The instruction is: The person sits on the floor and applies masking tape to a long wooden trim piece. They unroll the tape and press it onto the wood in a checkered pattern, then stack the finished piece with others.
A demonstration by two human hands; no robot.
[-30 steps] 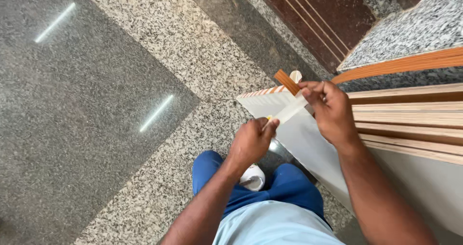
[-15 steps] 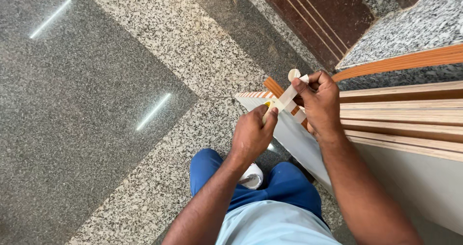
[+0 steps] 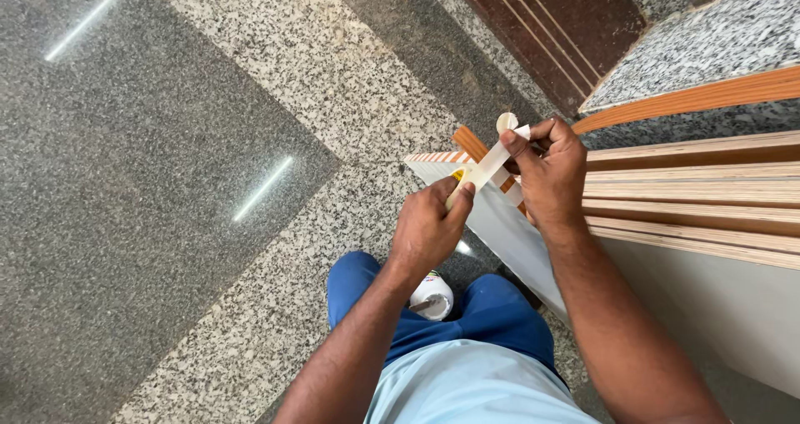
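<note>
The left hand (image 3: 429,224) was closed, its thumb and fingers pinched on the lower end of a pale strip (image 3: 486,167), with something small and yellow just showing at the fingertips. The right hand (image 3: 546,172) was closed too, thumb and forefinger gripping the strip's upper end, so the strip ran taut and slanted between the two hands. It lay above the corner of a white board (image 3: 500,232), close beside that board's brown edge (image 3: 469,142); whether it touched the edge could not be told. A small round pale thing (image 3: 506,122) showed just above the right hand's fingers. Right of the hands, a stack of boards (image 3: 692,195) showed its layered wood edges, with a speckled granite counter (image 3: 717,40) above it. Below the hands, between the person's knees in blue trousers (image 3: 492,316), stood a small white jar (image 3: 431,296) on the grey granite floor (image 3: 167,182).
</note>
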